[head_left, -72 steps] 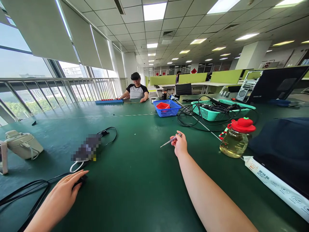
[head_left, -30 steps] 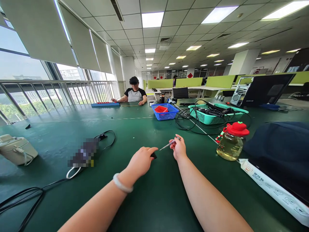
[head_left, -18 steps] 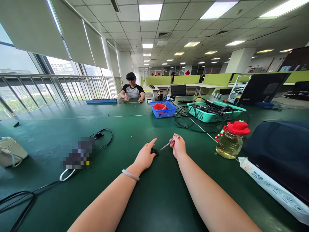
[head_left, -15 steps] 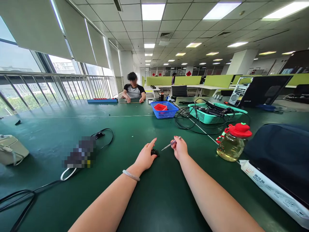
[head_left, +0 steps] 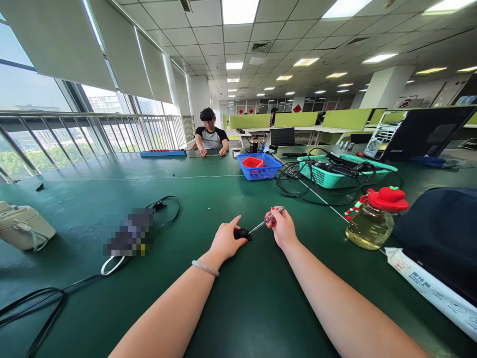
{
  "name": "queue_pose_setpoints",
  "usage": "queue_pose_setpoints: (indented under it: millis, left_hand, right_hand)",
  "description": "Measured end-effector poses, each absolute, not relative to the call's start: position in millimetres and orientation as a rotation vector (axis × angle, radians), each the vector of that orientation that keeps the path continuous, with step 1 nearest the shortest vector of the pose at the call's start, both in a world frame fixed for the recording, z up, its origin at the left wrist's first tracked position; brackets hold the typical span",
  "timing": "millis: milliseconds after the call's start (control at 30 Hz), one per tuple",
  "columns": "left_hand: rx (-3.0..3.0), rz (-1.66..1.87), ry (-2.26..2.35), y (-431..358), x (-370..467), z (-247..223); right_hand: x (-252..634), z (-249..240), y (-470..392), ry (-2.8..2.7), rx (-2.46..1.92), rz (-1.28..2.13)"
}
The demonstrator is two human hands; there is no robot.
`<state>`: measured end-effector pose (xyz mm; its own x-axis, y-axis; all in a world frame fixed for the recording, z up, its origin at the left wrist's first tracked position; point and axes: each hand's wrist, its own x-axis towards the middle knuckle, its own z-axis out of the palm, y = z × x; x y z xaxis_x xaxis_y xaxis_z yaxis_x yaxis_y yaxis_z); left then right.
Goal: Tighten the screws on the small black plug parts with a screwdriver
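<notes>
In the middle of the green table, my left hand grips a small black object lying on the surface. The thumb is on its near side, the index finger points up and away, and part of the object is hidden by the hand. My right hand holds a slim screwdriver in a pinch, shaft slanting down to the left. Its tip is at the right side of the black object; whether it touches I cannot tell.
A blue basket with a red tray and a green basket of cables stand ahead. At right are a red-lidded bottle and a white packet. A pixelated item lies left. A person sits opposite.
The screwdriver tip has come up to the black object, which shows more of itself beyond my left hand. The view has turned slightly left.
</notes>
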<state>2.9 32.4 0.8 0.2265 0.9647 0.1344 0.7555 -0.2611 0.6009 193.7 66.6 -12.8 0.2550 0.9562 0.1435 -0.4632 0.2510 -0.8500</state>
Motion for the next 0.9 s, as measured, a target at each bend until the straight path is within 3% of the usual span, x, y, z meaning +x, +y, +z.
queue_pose_setpoints:
  millis: [433,900]
  left_hand:
    - [2.262,0.714,1.543,32.3,2.0,0.0]
    - [2.314,0.744,1.493,33.4,2.0,-2.7]
  right_hand:
    - [162.3,5.9,20.8,-1.569,-0.922,0.377]
    - [156.4,6.5,17.5,-1.57,-0.898,0.329]
